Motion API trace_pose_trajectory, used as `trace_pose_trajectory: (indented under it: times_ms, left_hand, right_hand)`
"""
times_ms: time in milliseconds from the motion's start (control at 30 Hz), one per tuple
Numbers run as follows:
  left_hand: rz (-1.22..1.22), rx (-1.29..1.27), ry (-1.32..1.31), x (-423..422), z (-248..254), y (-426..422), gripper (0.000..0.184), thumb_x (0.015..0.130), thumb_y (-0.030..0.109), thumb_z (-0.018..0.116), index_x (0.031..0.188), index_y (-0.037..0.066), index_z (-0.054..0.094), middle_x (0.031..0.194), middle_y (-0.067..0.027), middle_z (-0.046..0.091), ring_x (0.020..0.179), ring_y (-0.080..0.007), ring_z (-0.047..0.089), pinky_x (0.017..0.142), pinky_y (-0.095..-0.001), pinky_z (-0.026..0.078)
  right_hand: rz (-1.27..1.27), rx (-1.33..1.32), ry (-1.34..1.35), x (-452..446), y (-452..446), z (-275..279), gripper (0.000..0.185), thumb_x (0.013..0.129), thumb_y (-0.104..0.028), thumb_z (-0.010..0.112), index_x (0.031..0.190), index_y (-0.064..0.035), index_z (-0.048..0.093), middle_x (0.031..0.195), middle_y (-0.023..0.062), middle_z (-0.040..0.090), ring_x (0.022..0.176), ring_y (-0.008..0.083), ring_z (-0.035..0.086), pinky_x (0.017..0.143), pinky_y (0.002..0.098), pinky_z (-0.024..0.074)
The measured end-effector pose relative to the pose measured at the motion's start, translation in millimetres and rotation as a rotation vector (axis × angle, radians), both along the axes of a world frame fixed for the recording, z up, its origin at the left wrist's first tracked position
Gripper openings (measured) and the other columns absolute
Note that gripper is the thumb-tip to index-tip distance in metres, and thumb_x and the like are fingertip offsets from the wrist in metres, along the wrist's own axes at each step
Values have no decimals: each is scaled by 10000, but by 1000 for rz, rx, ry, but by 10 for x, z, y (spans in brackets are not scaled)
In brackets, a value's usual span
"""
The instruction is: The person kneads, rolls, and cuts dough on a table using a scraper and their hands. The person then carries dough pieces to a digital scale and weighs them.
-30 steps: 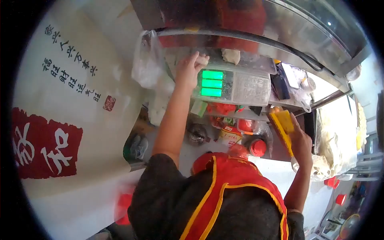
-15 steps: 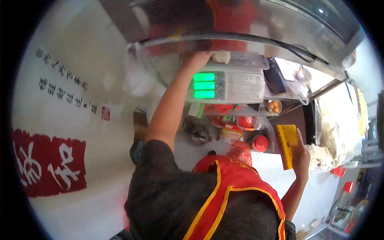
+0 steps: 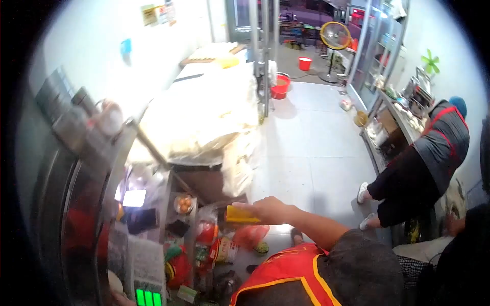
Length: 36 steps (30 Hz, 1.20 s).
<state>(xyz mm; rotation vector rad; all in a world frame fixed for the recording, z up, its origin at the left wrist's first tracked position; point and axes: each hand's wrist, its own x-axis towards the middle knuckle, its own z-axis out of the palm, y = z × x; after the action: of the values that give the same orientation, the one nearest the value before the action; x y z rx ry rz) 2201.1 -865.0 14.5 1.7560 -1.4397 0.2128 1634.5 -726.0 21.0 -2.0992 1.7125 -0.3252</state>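
Note:
My right hand (image 3: 271,209) is closed around a yellow flat-bladed tool (image 3: 240,214), held out above the lower shelf. At the bottom left edge, a small part of my left hand (image 3: 121,299) shows beside the white scale (image 3: 146,255), which has a lit green display. Its fingers are mostly hidden. A pale lump (image 3: 114,281) lies just above that hand, and I cannot tell whether they touch.
A bowl of eggs (image 3: 184,204), a dark flat item (image 3: 143,220) and red bags stand near the scale. Beyond is a cloth-covered table (image 3: 204,112). Another person (image 3: 439,148) bends over a side counter at right. Tiled floor (image 3: 291,132) runs between them.
The view has swung round toward the room, putting the scale at the bottom left. My left hand is now largely out of frame; my right hand still holds the yellow tool.

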Motion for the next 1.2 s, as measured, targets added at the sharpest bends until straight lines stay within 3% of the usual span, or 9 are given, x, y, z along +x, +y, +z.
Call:
trace_pose_trajectory:
  times_ms: [100,300,400,467,533,667,867,1100,1200]
  left_hand:
    - [-52,-144,297,-751,-85,357,540,889,426,524,1255,29,542,1126,-157,633,843,-230,570,714,-335,439]
    - [-619,-28,1524,-2457,-846,1120,559,886,425,504,1292,41,511,1124,-145,627,709,-201,553,594,-312,438]
    - [-1166,423,2001,-3344,-1379,1206,570,884,424,495,1311,48,496,1122,-139,624,642,-186,544,534,-300,438]
    - [-801,797,2247,-4501,-1028,1396,430,883,426,456,1091,64,556,876,-105,603,469,-111,345,467,-242,296]
    - [-1015,1040,2208,-5327,-1047,1426,446,872,430,466,1067,39,553,844,-111,592,462,-120,332,458,-255,256]
    - [-899,1380,2257,-6801,-867,1550,402,884,400,452,1051,58,583,859,-95,618,474,-120,335,454,-267,260]
    - [-975,1836,1865,-8480,-1006,1467,349,886,394,414,1001,123,603,821,-38,638,406,-127,369,391,-257,281]
    - [-983,2174,1603,-10725,-1193,1390,450,894,491,400,975,104,617,724,-53,628,346,-115,327,342,-241,250]
    - [-954,2291,1427,-11796,-1209,1392,477,899,509,396,988,95,615,725,-61,628,348,-117,330,343,-242,258]
  right_hand:
    - [-46,-86,-3,-445,230,-149,685,875,-124,507,1472,-262,202,834,164,632,725,352,637,637,435,500]
    - [-187,-152,-43,-1799,945,-312,683,867,-106,507,1461,-290,227,813,186,627,717,372,628,627,447,490]
    - [-287,69,47,-2512,1390,-138,685,870,-148,529,1456,-338,228,859,178,623,759,351,627,665,432,489]
    - [-362,45,40,-2919,1729,-203,703,861,-101,519,1461,-314,221,784,172,612,705,351,620,616,437,476]
    - [-438,21,27,-3361,2079,-197,711,847,-68,520,1462,-279,231,781,172,620,679,363,616,587,448,470]
    - [-684,-15,-29,-4038,2611,-430,669,873,-142,526,1463,-262,235,820,155,643,733,351,632,644,445,484]
    - [-991,134,-98,-4802,3011,-518,586,934,-296,464,1464,-235,222,931,177,664,833,356,644,726,438,496]
    - [-1246,-5,-57,-6154,3121,-872,608,906,-185,508,1454,-229,247,890,199,658,805,381,629,711,470,476]
    - [-1345,125,-63,-6884,3009,-784,615,899,-180,518,1452,-240,255,871,213,652,787,393,624,705,477,475]
